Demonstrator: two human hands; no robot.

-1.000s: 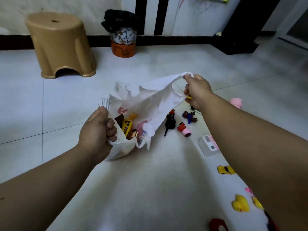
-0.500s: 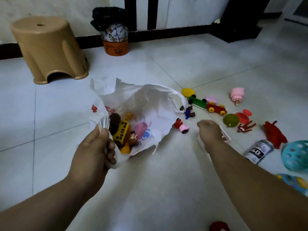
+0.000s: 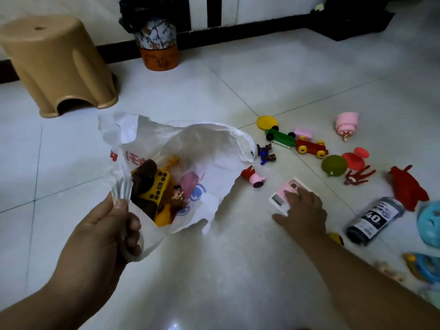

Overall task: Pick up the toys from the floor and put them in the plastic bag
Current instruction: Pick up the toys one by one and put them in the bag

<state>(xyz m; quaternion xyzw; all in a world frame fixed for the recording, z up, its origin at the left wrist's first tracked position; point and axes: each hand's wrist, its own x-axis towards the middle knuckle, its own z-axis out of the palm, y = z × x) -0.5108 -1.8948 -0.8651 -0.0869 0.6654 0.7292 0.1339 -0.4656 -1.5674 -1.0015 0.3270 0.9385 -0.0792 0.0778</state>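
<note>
My left hand [image 3: 104, 232] pinches the near rim of a white plastic bag [image 3: 204, 148] and holds its mouth open; a yellow toy [image 3: 154, 186] and other toys lie inside. My right hand [image 3: 302, 210] rests spread over a white-and-pink toy box [image 3: 282, 194] on the floor, fingers on top of it, not closed around it. Close to the bag lie a small red-and-pink figure [image 3: 253, 176] and a blue-and-brown figure [image 3: 265, 152].
Scattered to the right: a green and red toy train [image 3: 296, 141], yellow disc [image 3: 266, 121], pink cake toy [image 3: 346, 122], green ball [image 3: 333, 165], red toys [image 3: 406, 186], a dark can [image 3: 373, 221], a teal ball [image 3: 431, 222]. A tan stool [image 3: 54, 63] and a bin [image 3: 157, 39] stand behind.
My right hand let go of the bag's far rim, came down to the floor and now lies on the white-and-pink box. The view swung right, showing more toys.
</note>
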